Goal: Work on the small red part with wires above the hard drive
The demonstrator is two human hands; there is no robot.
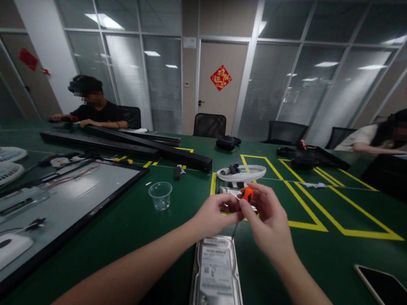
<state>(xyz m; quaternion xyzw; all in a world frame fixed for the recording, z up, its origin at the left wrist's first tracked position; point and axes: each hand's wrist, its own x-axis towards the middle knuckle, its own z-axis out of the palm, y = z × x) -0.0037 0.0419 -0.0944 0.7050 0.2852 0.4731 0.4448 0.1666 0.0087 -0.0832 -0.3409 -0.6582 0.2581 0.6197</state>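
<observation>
Head view: a hard drive (219,277) is laid flat on the green table (191,186), near and in the middle, with its label facing up. An orange and black screwdriver (247,194) is held by its handle in the right hand (269,223), with thumb and fingers closed around it. The left hand (215,215) is held just beside it, its fingers bent in; whether the screwdriver is pinched by them too cannot be told. The thin rod is pointed down at the far right corner of the drive, and the tip seems to be set there.

By the look of it, the job is only partly done. The top cover is still on the drive, so that corner seems to be worked on now. How many screws are out cannot be told. A clear cup (160,197) is placed to the left; no screws can be made out in it. Past the hands, a second drive (229,191) is partly hidden, and no work is seen on it.
</observation>
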